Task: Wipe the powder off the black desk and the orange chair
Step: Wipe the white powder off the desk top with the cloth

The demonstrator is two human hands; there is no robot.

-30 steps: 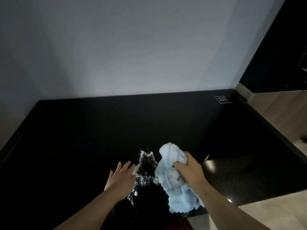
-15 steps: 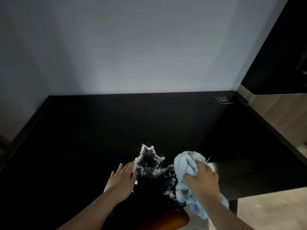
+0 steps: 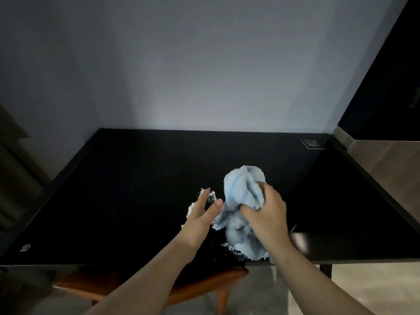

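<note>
Since half a second ago the right hand (image 3: 264, 214), fingers curled tight around the bunched blue cloth (image 3: 243, 201), has swept back left across the black desk (image 3: 136, 189), so the cloth now sits on the powder (image 3: 205, 201) where a broad scatter showed. That suggests the desk pass is partly done, with white grains left at the left hand (image 3: 200, 218) and near the front edge. The left hand lies open, fingers straight, just beside the cloth, seemingly resting on the desk, while the orange chair (image 3: 200, 285) below looks untouched.
</note>
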